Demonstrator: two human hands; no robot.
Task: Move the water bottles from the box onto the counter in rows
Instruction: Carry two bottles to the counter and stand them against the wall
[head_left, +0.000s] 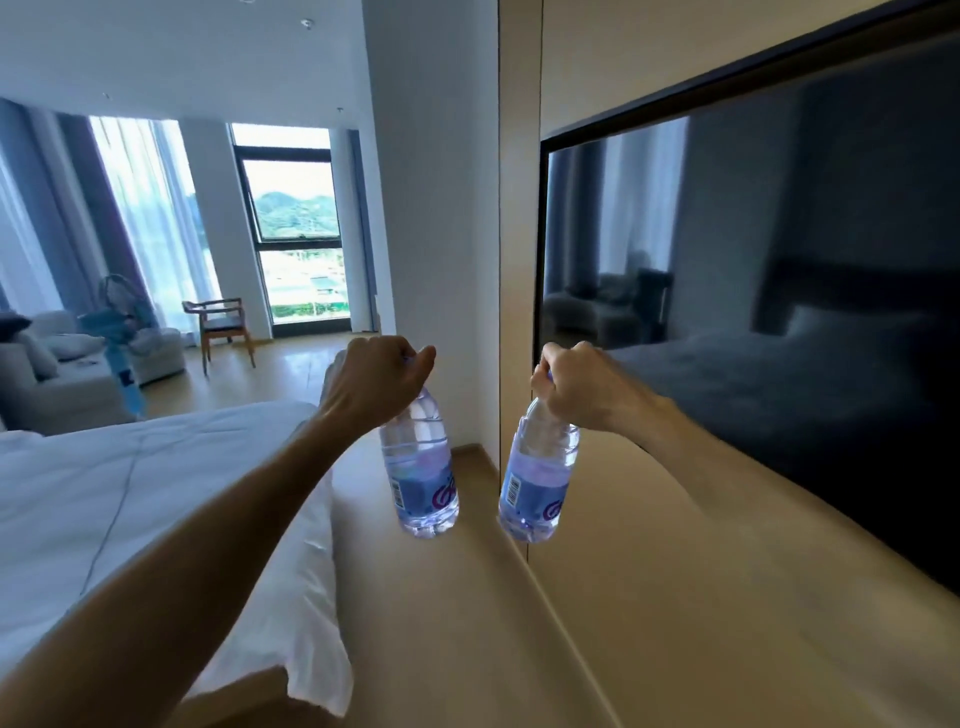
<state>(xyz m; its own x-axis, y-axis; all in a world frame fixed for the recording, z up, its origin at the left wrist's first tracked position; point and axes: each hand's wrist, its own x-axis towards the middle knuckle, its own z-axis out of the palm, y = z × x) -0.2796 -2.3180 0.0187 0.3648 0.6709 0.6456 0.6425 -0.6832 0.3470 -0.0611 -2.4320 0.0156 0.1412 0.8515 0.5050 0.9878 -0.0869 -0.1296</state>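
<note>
left hand gripping clear plastic blue-labelled water bottle by neck | right hand gripping its twin likewise | both hanging upright above beige wooden bench, probably for setting down in a row

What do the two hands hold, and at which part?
Each holds one water bottle at its cap and neck: left hand the left bottle, right hand the right bottle.

Both your arms reach forward, bare to the wrist, raised side by side and apart. Your left hand is curled around the neck of 1 bottle. Your right hand grips another bottle likewise, knuckles up.
</note>
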